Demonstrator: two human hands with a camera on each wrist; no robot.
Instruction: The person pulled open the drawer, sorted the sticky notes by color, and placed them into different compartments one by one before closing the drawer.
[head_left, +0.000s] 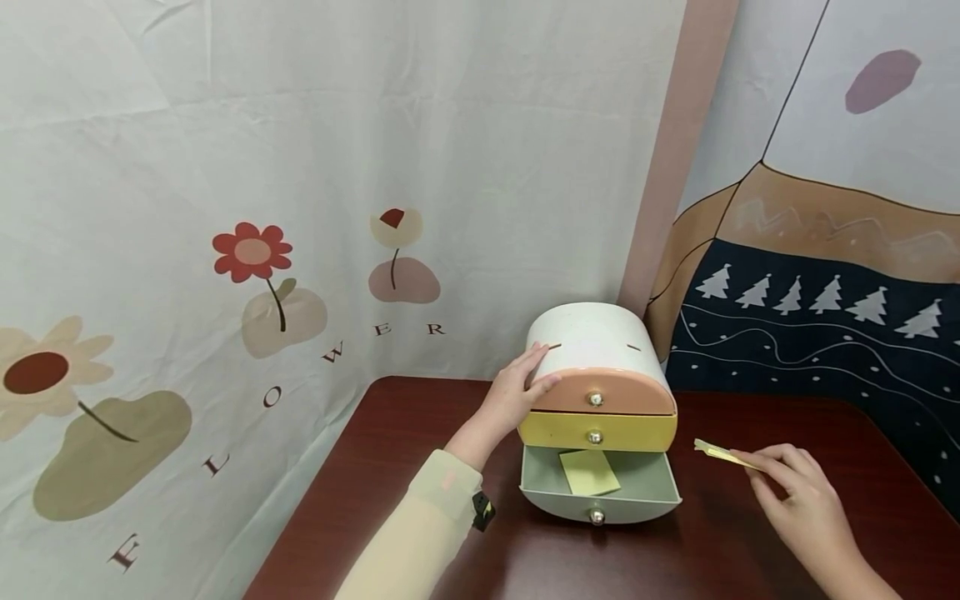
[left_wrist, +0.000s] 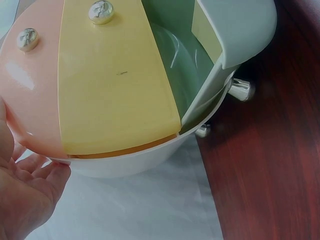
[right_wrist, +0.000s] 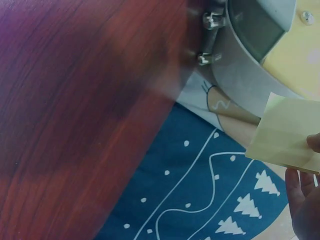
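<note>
A small rounded drawer cabinet (head_left: 585, 333) with a white shell stands on the table. Its orange drawer (head_left: 630, 392) and yellow drawer (head_left: 555, 431) are closed, while the green bottom drawer (head_left: 536, 471) is pulled out. Inside that drawer lies a yellow sticky note pad (head_left: 590, 473). My left hand (head_left: 512, 390) rests on the cabinet's left side, fingers along the white shell near the orange drawer. To the right of the cabinet, my right hand (head_left: 806, 496) pinches another sticky note pad (right_wrist: 285, 131) between thumb and fingers, seen nearly edge-on in the head view.
The dark red wooden table (head_left: 420, 417) runs beneath everything. Behind it hangs a pale cloth (head_left: 480, 167) with printed flowers, and at the right a dark blue printed cloth (head_left: 810, 350) with trees. Silvery feet (left_wrist: 242, 90) lift the cabinet off the table.
</note>
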